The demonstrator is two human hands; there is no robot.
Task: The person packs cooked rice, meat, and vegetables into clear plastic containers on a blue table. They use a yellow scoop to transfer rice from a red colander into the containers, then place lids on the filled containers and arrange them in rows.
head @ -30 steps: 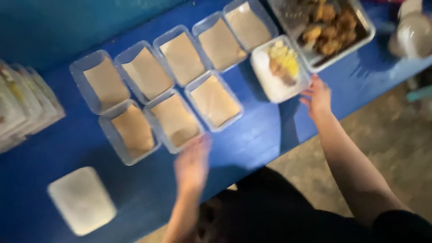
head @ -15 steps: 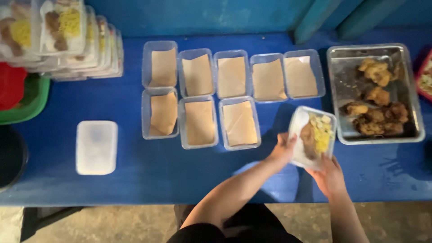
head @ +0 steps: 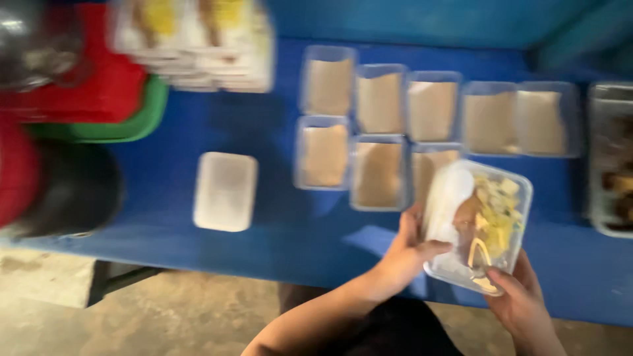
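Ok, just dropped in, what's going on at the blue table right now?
A person holds a clear plastic food container in both hands over the near edge of the blue table; it holds yellowish and brown food. The left hand grips its left side and the right hand supports its near corner. Behind it sit two rows of paper-lined containers with no food in them. A white lid lies to the left, and a metal tray of food is at the right edge. The picture is blurred.

Eight clear plastic trays lined with brown paper are sitting in two rows on the blue desk. A white rectangular plastic lid is lying alone to their left. A metal tray of fried food is resting at the right edge.
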